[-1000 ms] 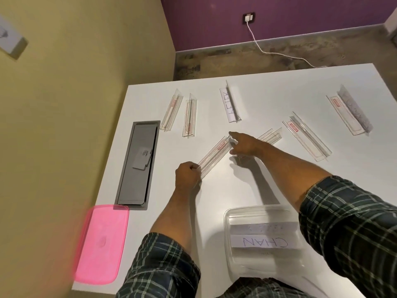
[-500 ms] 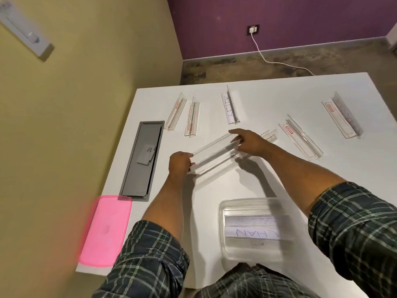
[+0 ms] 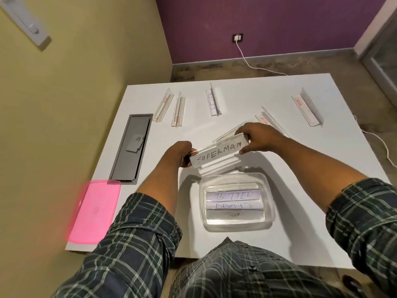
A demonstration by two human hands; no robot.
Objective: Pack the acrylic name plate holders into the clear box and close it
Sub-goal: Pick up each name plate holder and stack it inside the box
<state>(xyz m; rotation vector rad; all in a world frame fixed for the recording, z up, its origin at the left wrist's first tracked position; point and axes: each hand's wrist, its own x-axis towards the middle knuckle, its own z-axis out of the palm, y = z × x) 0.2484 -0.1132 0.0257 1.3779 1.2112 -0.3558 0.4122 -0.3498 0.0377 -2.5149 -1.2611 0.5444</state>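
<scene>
I hold the "SUPERMAN" name plate holder [image 3: 220,152] above the table, my left hand [image 3: 179,154] and right hand [image 3: 256,137] pinching its ends, just beyond the clear box [image 3: 269,203], which holds plates reading "BUTTER", "CHAN", "TIGER".

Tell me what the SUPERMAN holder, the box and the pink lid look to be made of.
SUPERMAN holder: clear glossy acrylic, judging by its see-through edges, around what looks like a white paper insert with handwriting.
Clear box: transparent, slightly cloudy plastic, likely; the labels inside show through its rounded walls.
Pink lid: translucent pink plastic, smooth finish; it is blurred, so this is less sure.
</scene>
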